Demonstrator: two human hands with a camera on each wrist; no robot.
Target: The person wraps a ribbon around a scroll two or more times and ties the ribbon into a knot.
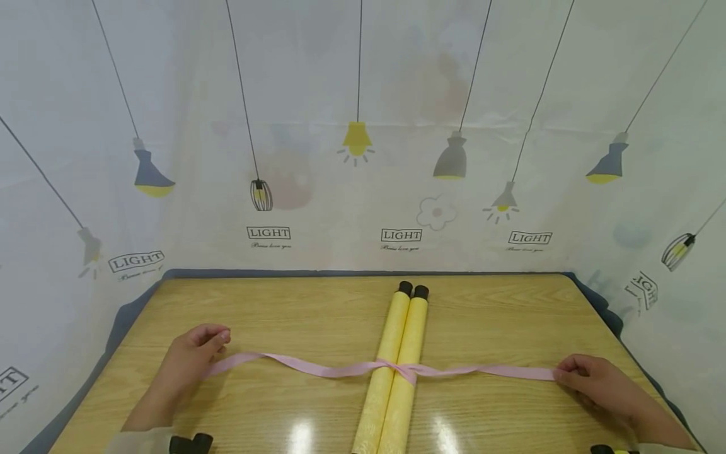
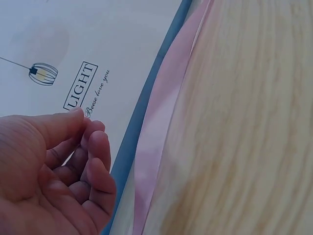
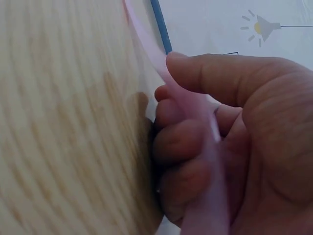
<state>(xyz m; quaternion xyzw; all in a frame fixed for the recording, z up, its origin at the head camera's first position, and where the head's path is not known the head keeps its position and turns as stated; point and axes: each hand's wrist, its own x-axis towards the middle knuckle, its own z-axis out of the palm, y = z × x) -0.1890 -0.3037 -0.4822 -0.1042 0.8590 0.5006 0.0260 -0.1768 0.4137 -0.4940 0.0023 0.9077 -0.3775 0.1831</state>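
Note:
Side by side on the table lie two yellow rolls point(image 1: 391, 353) with black ends. A pink ribbon point(image 1: 306, 367) is wrapped around both and crossed on top, its two tails stretching left and right. My right hand point(image 1: 595, 381) pinches the right tail; in the right wrist view the ribbon point(image 3: 208, 186) runs between thumb and curled fingers and on past the palm. My left hand point(image 1: 190, 356) is beside the left tail with nothing between its loosely curled fingers. In the left wrist view, the ribbon point(image 2: 154, 132) passes to the right of that hand, apart from the fingertips point(image 2: 100, 142).
The wooden table point(image 1: 272, 315) has a blue-grey edge point(image 1: 340, 273) at the back. Behind it hangs a white cloth point(image 1: 317, 75) printed with lamps and lettering, also along both sides. Black wrist-camera parts point(image 1: 193, 443) show at the front left.

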